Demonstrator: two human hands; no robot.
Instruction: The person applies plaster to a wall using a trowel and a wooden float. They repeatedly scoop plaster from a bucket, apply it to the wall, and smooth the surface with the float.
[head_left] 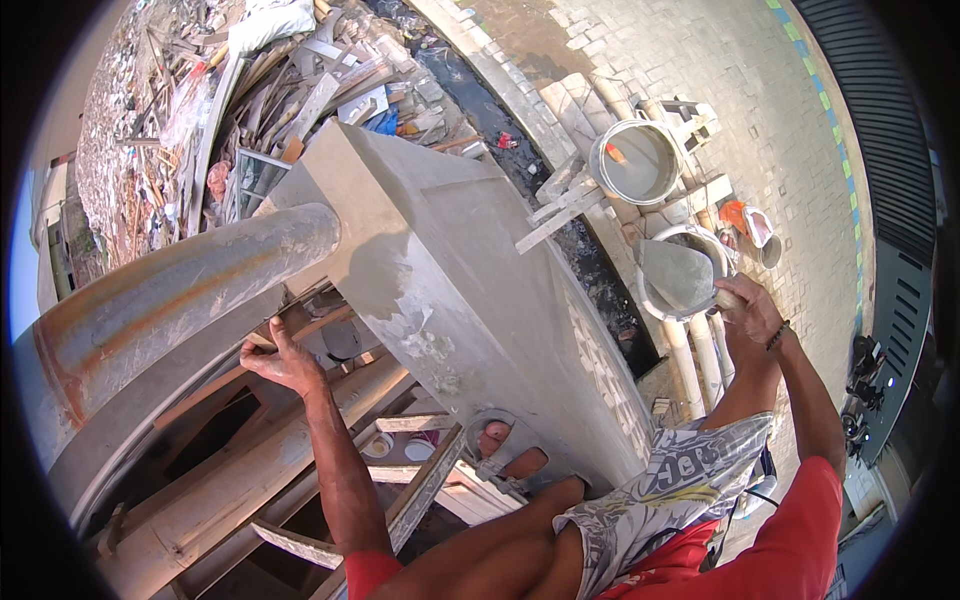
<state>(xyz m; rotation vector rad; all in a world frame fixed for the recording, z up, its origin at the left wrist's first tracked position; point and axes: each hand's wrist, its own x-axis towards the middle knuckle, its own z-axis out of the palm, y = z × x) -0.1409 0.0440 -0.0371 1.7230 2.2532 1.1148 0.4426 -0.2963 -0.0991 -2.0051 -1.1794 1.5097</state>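
My right hand (pixel 750 308) is closed around the handle of a trowel (pixel 676 274). The trowel's broad grey blade lies over the mouth of a mortar-smeared bucket (pixel 650 302), hiding much of what is inside. To the left, my left hand (pixel 285 362) has its thumb raised and its fingers curled at an edge under a thick rusty pipe (pixel 200 285); what the fingers grip is hidden. Between my hands rises a grey plastered concrete column (pixel 470 250), with a patchy wet-looking area on its near side. The pipe meets this column at its upper left.
A second bucket (pixel 597 165) holds grey liquid and an orange-handled tool. Both buckets stand on bamboo poles and planks (pixel 680 355) beside a dark water channel (pixel 470 95). Below me are a wooden ladder (pixel 425 490) and thick bamboo (pixel 215 490). Scrap wood (pixel 290 110) lies heaped beyond.
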